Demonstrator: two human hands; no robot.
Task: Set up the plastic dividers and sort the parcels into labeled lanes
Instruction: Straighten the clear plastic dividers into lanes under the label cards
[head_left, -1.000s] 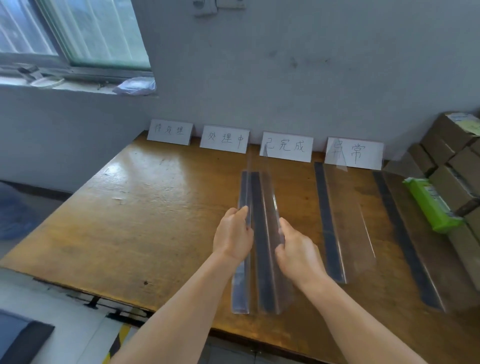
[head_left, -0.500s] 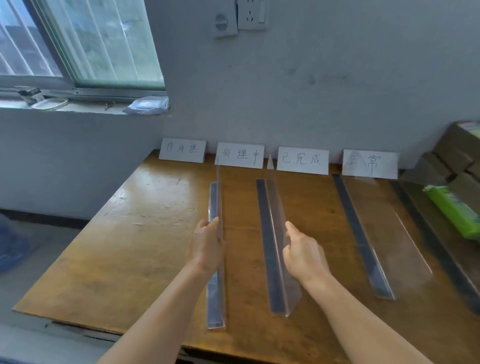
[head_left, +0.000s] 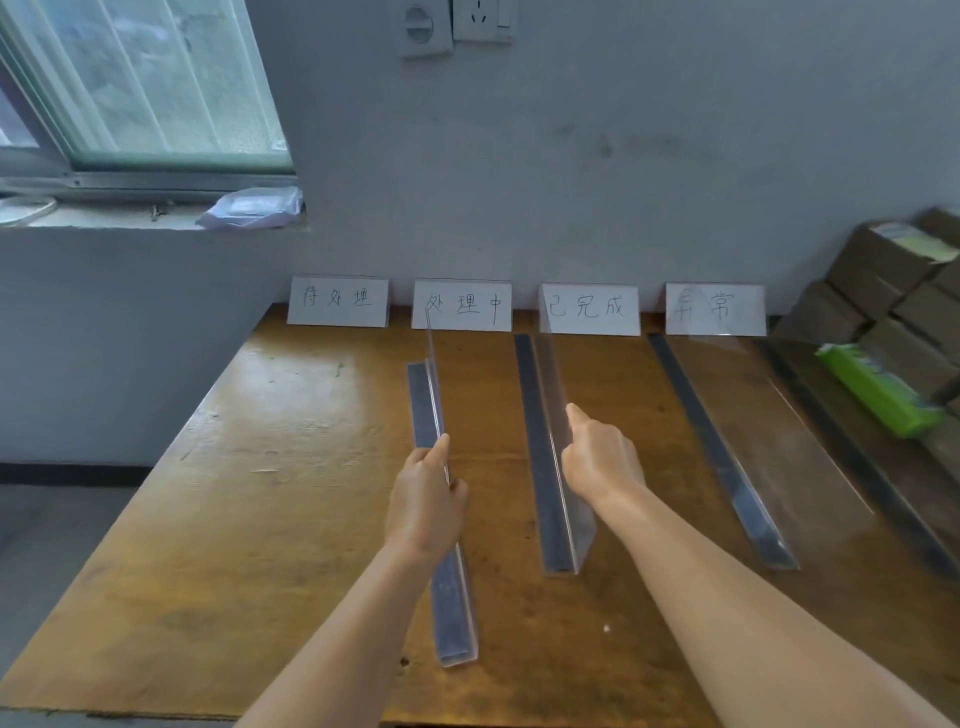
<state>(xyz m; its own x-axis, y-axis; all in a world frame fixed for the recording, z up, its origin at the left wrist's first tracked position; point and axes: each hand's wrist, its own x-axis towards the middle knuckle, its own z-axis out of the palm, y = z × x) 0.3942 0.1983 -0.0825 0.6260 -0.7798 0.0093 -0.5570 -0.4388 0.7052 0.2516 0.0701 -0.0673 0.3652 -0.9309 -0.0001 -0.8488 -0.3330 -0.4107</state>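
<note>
Left divider (head_left: 434, 415) upright on the desk (head_left: 260, 493), below the gap between the first two labels (head_left: 337, 301), pinched at its top edge by the left hand (head_left: 426, 499). Second divider (head_left: 550, 452) just right of it, gripped by the right hand (head_left: 597, 457), fingers curled round its upright wall. Third divider (head_left: 727, 457) further right, untouched. Boxes (head_left: 893, 312) and green pack (head_left: 878, 389) at the far right.
</note>
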